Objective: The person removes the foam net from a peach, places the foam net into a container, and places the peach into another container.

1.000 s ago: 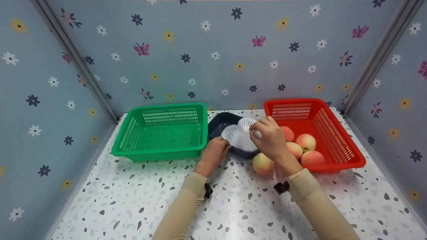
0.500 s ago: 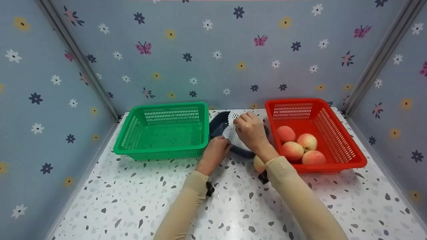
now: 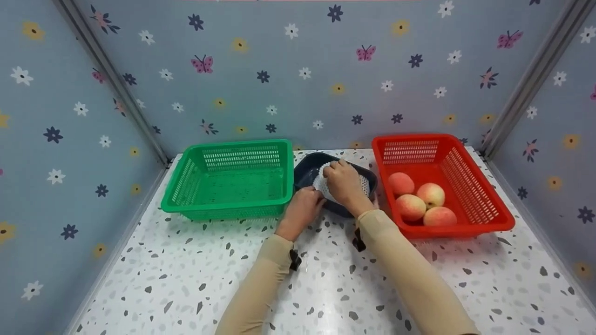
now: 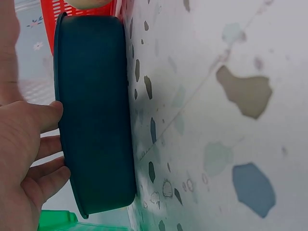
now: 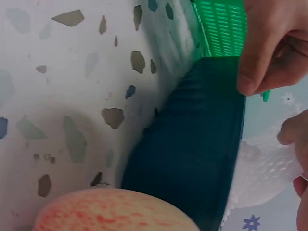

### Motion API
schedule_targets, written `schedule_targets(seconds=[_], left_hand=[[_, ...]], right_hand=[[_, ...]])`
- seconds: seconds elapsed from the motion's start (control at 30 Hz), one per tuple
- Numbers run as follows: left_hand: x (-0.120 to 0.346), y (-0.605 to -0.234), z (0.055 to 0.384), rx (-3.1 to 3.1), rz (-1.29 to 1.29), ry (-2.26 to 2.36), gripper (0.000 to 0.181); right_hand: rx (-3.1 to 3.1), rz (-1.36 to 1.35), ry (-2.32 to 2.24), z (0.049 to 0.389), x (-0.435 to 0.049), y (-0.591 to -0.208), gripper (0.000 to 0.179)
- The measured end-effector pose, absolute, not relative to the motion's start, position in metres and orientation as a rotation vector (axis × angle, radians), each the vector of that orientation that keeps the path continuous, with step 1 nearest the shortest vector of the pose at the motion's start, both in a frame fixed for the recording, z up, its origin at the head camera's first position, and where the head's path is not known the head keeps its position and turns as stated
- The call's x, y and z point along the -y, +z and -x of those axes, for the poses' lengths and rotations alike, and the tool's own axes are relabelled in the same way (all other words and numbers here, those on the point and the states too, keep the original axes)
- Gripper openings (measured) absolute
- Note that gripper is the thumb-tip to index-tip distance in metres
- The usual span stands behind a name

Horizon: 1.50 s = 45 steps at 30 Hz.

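Observation:
A dark blue plastic basin (image 3: 305, 174) stands between two baskets, with white foam fruit netting (image 3: 365, 185) inside it. My left hand (image 3: 301, 209) pinches the basin's near left rim; in the left wrist view its thumb and fingers (image 4: 48, 185) meet the edge. Over the basin, my right hand (image 3: 345, 186) holds the netting by its left part, fingertips bent down onto it. In the right wrist view the netting (image 5: 262, 175) bulges above the rim beside that hand, which is partly cut off. A peach (image 5: 115, 211) lies close to the basin; my right forearm hides it from the head view.
To the left stands a green basket (image 3: 228, 211) with nothing seen in it. A red basket (image 3: 500, 218) on the right holds several peaches (image 3: 410, 207). Both baskets are close to the basin, and a patterned wall (image 3: 298, 56) rises behind them on the speckled table (image 3: 186, 279).
My right hand has moved left and down with the netting, from the basin's right side to over its middle. The left hand stays on the rim. The loose peach became covered by my forearm.

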<state>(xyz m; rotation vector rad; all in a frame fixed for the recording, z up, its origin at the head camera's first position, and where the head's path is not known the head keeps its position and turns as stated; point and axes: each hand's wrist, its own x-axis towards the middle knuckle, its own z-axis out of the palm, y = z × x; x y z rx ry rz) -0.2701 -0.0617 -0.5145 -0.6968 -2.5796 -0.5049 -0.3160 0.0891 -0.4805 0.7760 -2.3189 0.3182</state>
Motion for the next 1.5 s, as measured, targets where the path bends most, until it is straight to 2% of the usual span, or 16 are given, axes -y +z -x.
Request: schedule_targets(seconds=[0.5, 0.73, 1.03, 1.5], left_hand=[[0.06, -0.512, 0.274, 2.55, 0.742, -0.493, 0.011], [0.059, -0.514, 0.273, 2.566, 0.717, -0.516, 0.012], [0.058, -0.52, 0.273, 2.546, 0.719, -0.515, 0.009], [0.06, -0.519, 0.272, 2.512, 0.695, -0.531, 0.014]], right_hand=[[3.003, -0.701, 0.612, 0.32, -0.104, -0.488, 0.012], [3.179, -0.778, 0.619, 0.313, -0.1, -0.48, 0.031], [3.305, -0.718, 0.716, 0.304, -0.097, -0.481, 0.044], [3.311, -0.688, 0.721, 0.299, -0.091, -0.484, 0.043]])
